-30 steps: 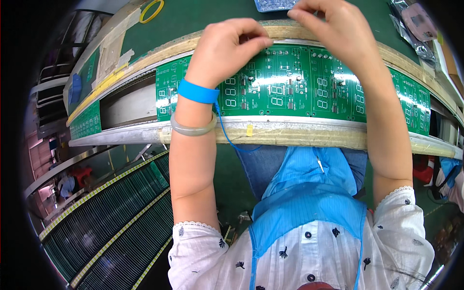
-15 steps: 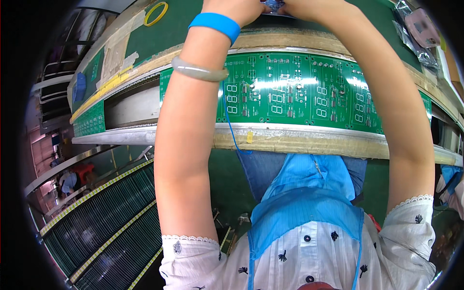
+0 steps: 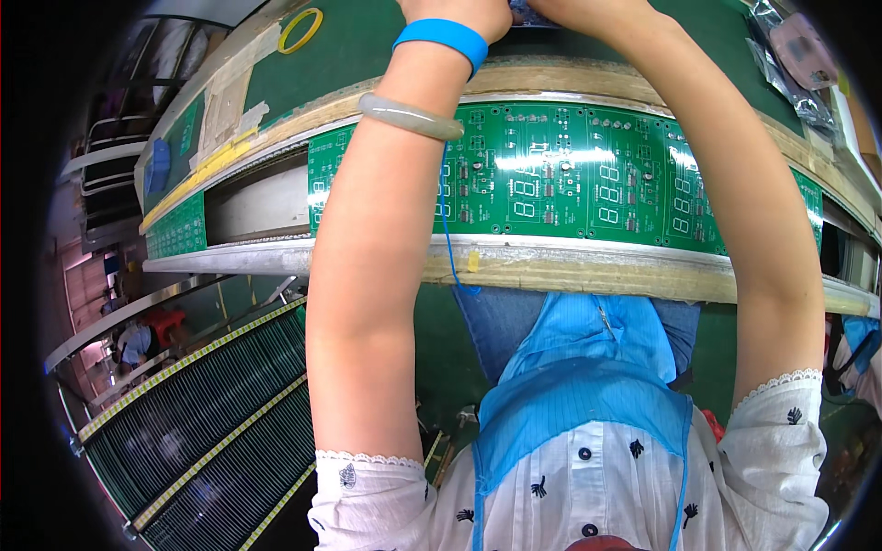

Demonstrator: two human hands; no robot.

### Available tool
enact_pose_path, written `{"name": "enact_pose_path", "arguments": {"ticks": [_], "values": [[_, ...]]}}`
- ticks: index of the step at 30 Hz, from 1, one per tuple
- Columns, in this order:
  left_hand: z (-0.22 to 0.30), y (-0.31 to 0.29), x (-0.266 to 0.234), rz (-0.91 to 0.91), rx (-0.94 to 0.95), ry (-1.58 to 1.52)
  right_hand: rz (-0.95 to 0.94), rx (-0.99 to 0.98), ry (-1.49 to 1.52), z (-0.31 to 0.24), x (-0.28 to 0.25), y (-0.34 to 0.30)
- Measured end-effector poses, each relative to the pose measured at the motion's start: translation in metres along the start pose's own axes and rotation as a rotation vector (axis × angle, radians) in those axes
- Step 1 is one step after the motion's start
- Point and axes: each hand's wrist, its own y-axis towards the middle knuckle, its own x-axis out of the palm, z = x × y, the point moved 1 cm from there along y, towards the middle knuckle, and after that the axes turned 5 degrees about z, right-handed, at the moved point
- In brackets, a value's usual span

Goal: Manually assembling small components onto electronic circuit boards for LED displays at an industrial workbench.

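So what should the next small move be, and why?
Probably pick from the blue tray: the left hand and right hand are both at it, and green circuit boards lie within reach. What the hands grip can't be made out.

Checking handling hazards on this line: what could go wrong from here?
1. Snag: the blue cord hangs across the green circuit boards, so it might catch if the left arm moves.
2. Knock: the pale bangle is close to those boards in view and might bump them if the arm drops.
3. Slip: left hand and right hand are cut off at the top edge, so their grip can't be checked.
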Motion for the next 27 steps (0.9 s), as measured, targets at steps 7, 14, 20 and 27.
{"name": "enact_pose_path", "arguments": {"ticks": [7, 14, 20, 27], "values": [[0.005, 0.005, 0.013, 0.062, -0.071, 0.044, -0.004, 0.030, 0.026, 0.006, -0.003, -0.001], [-0.014, -0.003, 0.014, 0.141, 0.101, -0.194, 0.155, 0.160, 0.665, 0.007, -0.027, -0.012], [-0.022, -0.008, -0.002, 0.226, 0.045, -0.440, 0.135, 0.356, 0.852, -0.008, -0.041, -0.029], [-0.069, -0.042, 0.007, -0.041, -0.123, -1.227, -0.128, 0.654, 1.466, -0.035, -0.041, -0.053]]}}
